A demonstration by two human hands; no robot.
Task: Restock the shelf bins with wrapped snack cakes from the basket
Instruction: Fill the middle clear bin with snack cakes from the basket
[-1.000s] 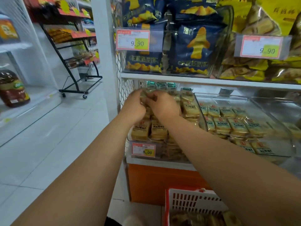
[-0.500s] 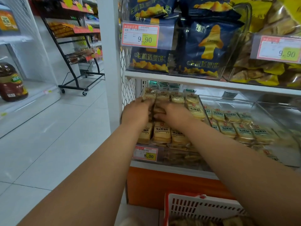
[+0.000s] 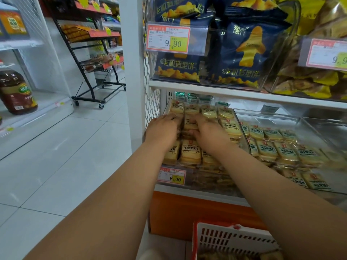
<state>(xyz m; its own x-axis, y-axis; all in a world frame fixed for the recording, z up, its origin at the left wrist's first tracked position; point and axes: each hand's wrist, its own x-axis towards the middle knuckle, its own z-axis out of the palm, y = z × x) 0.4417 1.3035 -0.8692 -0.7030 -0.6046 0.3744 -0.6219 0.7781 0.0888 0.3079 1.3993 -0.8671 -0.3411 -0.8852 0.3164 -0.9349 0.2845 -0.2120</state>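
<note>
Wrapped yellow snack cakes [image 3: 189, 152] fill the clear left shelf bin [image 3: 245, 141] in rows. My left hand [image 3: 162, 129] and my right hand [image 3: 209, 133] are both inside this bin, side by side. Their fingers curl down around a few cakes [image 3: 189, 125] stacked between them in the middle row. A neat back row of cakes [image 3: 193, 109] stands just behind my fingers. The white basket [image 3: 225, 239] with a red rim sits on the floor below my right forearm, with more cakes inside it.
A second clear bin [image 3: 300, 121] to the right holds the same kind of cakes. Blue snack bags [image 3: 242, 53] fill the shelf above. An 8.00 price tag [image 3: 171, 177] hangs on the left bin's front. A wheeled black rack [image 3: 90, 62] stands across the tiled aisle.
My hands drew back from the rear of the bin toward the middle row, leaving a back row of cakes standing. The view moved closer and slightly down.
</note>
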